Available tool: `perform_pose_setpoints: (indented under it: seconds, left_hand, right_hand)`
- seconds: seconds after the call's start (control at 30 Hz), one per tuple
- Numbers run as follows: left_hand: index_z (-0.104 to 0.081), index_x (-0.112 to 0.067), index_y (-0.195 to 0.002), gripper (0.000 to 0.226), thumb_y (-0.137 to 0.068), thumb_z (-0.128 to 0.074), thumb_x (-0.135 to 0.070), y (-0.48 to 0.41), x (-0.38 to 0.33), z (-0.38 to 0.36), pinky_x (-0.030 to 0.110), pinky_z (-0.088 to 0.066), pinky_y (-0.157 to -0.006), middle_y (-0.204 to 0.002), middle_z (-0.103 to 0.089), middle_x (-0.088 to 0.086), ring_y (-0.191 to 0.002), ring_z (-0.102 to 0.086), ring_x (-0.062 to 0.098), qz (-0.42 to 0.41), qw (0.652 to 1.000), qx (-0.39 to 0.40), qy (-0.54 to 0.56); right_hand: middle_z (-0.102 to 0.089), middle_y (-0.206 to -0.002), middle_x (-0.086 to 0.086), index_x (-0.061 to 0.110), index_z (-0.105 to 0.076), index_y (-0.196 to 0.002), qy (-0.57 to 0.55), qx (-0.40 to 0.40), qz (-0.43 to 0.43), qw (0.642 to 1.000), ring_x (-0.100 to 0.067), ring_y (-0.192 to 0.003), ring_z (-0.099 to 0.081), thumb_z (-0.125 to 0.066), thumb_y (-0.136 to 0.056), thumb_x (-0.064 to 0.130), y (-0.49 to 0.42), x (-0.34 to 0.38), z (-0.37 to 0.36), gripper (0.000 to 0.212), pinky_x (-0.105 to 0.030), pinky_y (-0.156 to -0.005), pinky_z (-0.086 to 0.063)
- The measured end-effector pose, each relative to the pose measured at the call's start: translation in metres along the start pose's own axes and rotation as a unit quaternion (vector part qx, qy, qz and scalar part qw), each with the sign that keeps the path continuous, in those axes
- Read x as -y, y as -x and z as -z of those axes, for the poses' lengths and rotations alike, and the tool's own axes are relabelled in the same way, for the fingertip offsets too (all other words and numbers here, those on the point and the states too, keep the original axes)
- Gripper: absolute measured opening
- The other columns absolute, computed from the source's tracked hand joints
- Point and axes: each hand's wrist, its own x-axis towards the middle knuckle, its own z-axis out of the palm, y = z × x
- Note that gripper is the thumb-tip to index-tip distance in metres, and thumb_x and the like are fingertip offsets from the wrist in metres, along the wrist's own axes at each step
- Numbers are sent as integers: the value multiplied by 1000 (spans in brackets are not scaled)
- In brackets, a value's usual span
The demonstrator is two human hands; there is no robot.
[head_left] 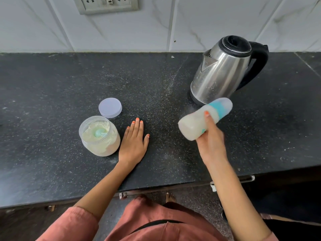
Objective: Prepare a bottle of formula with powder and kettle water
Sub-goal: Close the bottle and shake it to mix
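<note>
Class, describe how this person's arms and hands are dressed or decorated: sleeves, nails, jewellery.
Both forearms are bare. The left hand and right hand have orange-painted fingernails. Rust-pink fabric sleeves end near the elbows: the left sleeve shows clearly, the right sleeve only at the bottom edge. No rings, bracelets or watch are visible.

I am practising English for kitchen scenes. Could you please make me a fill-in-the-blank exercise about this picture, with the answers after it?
1. The right hand grips the bottle, while the left hand rests flat on the ____.
2. The jar of powder stands open; its ____ lies behind it.
3. The steel kettle has a ____ handle.

Missing words: counter; lid; black.
</note>
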Motion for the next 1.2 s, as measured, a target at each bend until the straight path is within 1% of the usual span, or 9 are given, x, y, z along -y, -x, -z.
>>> perform_pose_setpoints:
  seconds: [0.1,0.17,0.33,0.5,0.67,0.73,0.87,1.07,1.2]
  left_hand:
    - [-5,-10,-149,57,-101,-21,-36,0,1,0,30,3,-116,-158,1,5,-146,3,16,3,1000,4,0]
    - [-5,-10,-149,57,-101,-21,-36,0,1,0,30,4,-116,-158,1,5,-146,3,16,3,1000,5,1]
    - [-6,-9,-149,57,-101,-21,-36,1,-1,1,29,4,-116,-158,1,5,-146,3,16,2,1000,1,7]
    - [-6,-9,-149,57,-101,-22,-36,0,0,1,30,3,-116,-158,0,6,-146,2,17,3,1000,4,2]
    - [-7,-9,-149,57,-100,-21,-36,1,0,1,30,4,-116,-158,0,6,-146,2,17,0,1000,2,8]
    - [-7,-9,-149,57,-100,-21,-36,1,0,1,30,4,-116,-158,0,6,-146,2,16,1,1000,3,6]
    - [-7,-9,-149,57,-100,-22,-36,0,1,0,29,4,-116,-158,0,6,-146,2,17,2,1000,3,2]
    - [-7,-9,-149,57,-101,-22,-36,1,0,0,29,5,-116,-158,-1,5,-146,3,16,-1,1000,-3,9]
    - [-6,-9,-149,57,-100,-21,-37,0,1,0,29,4,-116,-158,0,5,-146,3,16,1,1000,2,-3]
  right_hand:
    - [-74,-84,5,19,-68,-88,195,95,-40,976,-7,-82,-68,-72,-59,28,21,-19,3,30,-21,-69,-56]
    - [-74,-82,6,20,-70,-84,256,133,-36,957,-6,-79,-68,-75,-53,28,26,-20,6,32,-19,-68,-55]
    - [-72,-89,5,17,-63,-96,26,-3,-1,1000,-6,-83,-68,-63,-80,18,7,-9,-1,16,-23,-72,-57]
    - [-74,-80,4,17,-68,-87,256,123,-48,958,-9,-80,-67,-74,-54,27,32,-24,3,35,-25,-73,-55]
    - [-72,-90,4,17,-64,-94,31,0,5,1000,-5,-81,-67,-64,-77,18,8,-3,-3,17,-24,-72,-57]
    - [-73,-86,5,17,-64,-94,56,22,-2,998,-5,-79,-68,-64,-76,17,12,-9,-4,18,-22,-68,-56]
    - [-75,-81,5,17,-68,-87,246,128,-54,959,-8,-79,-68,-74,-54,25,32,-19,3,34,-21,-71,-56]
    - [-73,-86,6,18,-64,-93,17,0,1,1000,-5,-80,-69,-63,-77,19,10,-2,-2,16,-22,-68,-57]
    - [-74,-79,4,17,-69,-83,198,116,-59,971,-6,-75,-69,-72,-57,22,31,-20,-1,27,-20,-66,-56]
